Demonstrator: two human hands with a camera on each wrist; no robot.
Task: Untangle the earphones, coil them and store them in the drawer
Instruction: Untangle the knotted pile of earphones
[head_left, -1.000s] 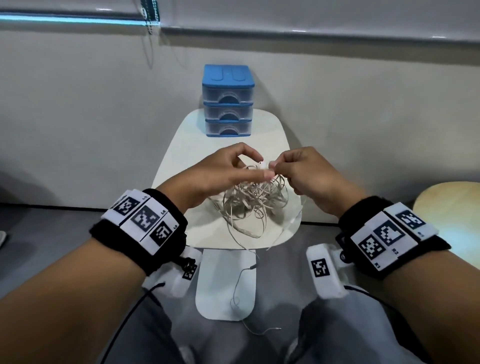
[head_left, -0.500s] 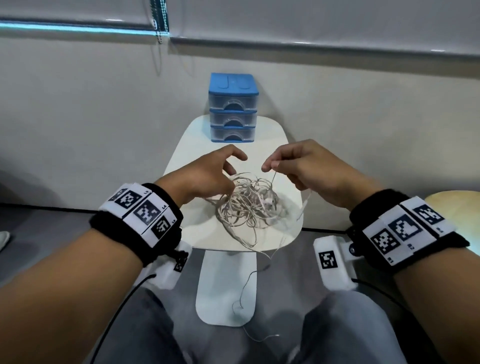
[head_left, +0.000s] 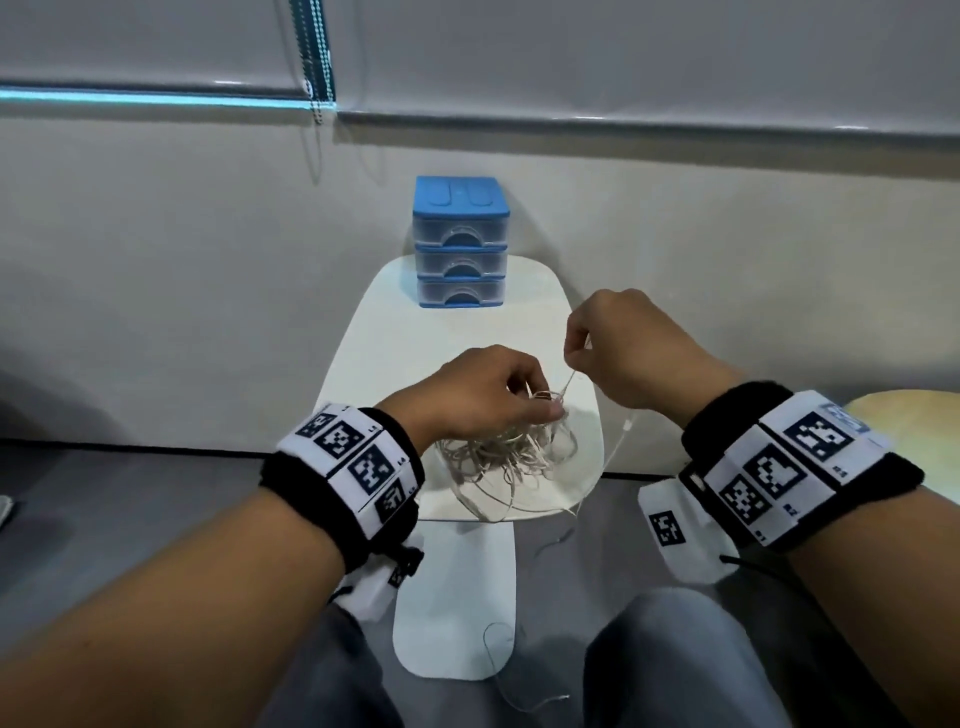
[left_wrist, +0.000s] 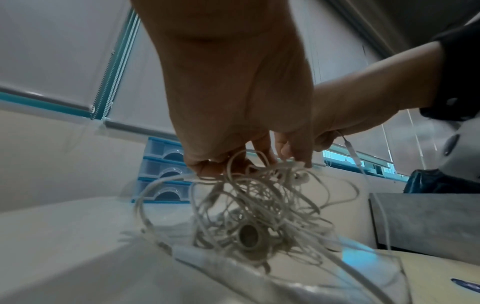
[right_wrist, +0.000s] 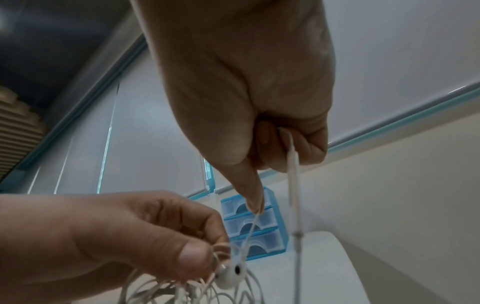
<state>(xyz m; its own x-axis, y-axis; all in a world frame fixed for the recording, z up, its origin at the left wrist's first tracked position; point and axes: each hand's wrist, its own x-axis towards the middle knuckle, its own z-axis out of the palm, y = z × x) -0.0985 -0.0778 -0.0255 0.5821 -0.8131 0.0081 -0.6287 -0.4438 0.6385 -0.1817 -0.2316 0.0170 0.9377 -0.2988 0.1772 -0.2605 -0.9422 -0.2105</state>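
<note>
While the left hand (head_left: 483, 395) pinches the top of the earphones (head_left: 511, 457) tangle to anchor it over the desk (head_left: 395, 332), the right hand (head_left: 618, 348) pinches one strand, drawn up and away, likely to free it. Drawer unit (head_left: 461, 241) sits beyond both hands, shut. No readable writing.

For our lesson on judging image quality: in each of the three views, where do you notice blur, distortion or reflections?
Head view: wide-angle bending curves the grey blind rail; the blue plastic three-drawer unit is fairly sharp. Left wrist view: the tangled white earphone cables are smeared, and a blue reflection sits on the glossy white table. Right wrist view: the left hand looks soft-edged.
</note>
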